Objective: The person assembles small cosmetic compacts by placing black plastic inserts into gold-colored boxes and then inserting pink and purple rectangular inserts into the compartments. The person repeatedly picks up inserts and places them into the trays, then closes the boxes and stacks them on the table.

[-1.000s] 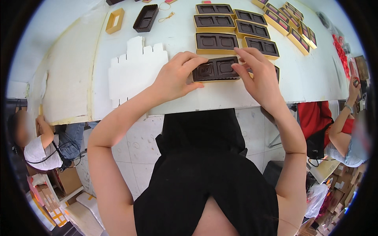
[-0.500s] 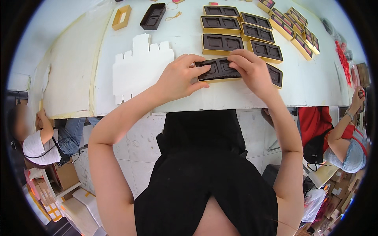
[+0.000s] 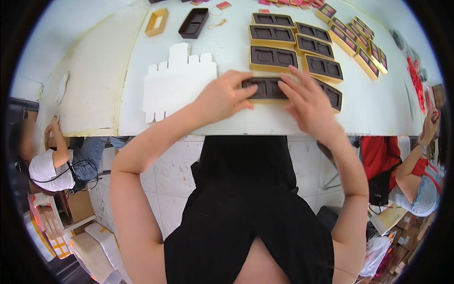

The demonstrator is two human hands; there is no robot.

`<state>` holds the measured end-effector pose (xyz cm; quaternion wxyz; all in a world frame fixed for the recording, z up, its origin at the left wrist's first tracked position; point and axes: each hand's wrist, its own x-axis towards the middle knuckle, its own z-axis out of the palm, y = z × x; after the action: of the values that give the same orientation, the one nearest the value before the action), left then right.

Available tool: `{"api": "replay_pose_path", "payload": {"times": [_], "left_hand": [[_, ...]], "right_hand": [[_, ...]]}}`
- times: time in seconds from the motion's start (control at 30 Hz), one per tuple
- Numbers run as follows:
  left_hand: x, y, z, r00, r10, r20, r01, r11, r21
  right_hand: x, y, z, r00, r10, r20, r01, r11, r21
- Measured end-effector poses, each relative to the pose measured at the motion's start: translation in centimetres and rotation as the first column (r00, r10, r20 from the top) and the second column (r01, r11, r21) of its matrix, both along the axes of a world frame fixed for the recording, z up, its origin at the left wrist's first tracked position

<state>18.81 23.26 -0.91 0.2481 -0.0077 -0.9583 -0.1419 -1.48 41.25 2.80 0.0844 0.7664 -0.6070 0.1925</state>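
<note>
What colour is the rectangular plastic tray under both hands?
The rectangular plastic tray is dark brown; clearest in head view.

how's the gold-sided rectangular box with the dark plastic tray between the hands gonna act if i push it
The gold-sided rectangular box would likely slide rather than roll, being straight-sided and low. It's probably light, since the visible hollows of its dark plastic tray look empty. That moulded tray may flex slightly if pressed.

On the table (image 3: 373, 106), a box (image 3: 270, 88) lies before me between my left hand (image 3: 227, 97) and right hand (image 3: 312, 106), card (image 3: 179, 87) to its left, frame (image 3: 153, 33) and tray (image 3: 194, 22) behind the card, more boxes (image 3: 273, 57) behind and right
</note>
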Motion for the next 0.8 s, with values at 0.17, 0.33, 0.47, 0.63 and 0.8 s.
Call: {"api": "replay_pose_path", "payload": {"times": [0.17, 0.33, 0.47, 0.63, 0.8], "left_hand": [[-0.9, -3.3, 3.0, 0.999, 0.027, -0.028, -0.027, 0.999, 0.022], [-9.0, -16.1, 5.2, 0.929, 0.355, -0.103, -0.365, 0.925, -0.108], [-13.5, -23.6, 0.6, 0.836, 0.548, 0.023, -0.492, 0.769, -0.407], [-18.7, -23.2, 1.3, 0.832, 0.481, 0.277, -0.441, 0.876, -0.198], [-19.5, -17.9, 5.3, 0.972, -0.057, 0.228, -0.209, 0.236, 0.949]], "right_hand": [[1.4, 0.5, -2.7, 0.968, -0.153, -0.197, 0.167, 0.984, 0.056], [0.3, -0.5, -2.3, 0.989, -0.115, -0.096, 0.129, 0.978, 0.161], [-3.1, -0.5, 0.8, 0.990, -0.138, 0.016, 0.134, 0.978, 0.163], [-11.9, -0.4, 1.4, 0.904, -0.421, 0.072, 0.414, 0.905, 0.095], [-15.0, -7.6, 2.3, 0.956, -0.191, 0.221, 0.214, 0.973, -0.087]]}}
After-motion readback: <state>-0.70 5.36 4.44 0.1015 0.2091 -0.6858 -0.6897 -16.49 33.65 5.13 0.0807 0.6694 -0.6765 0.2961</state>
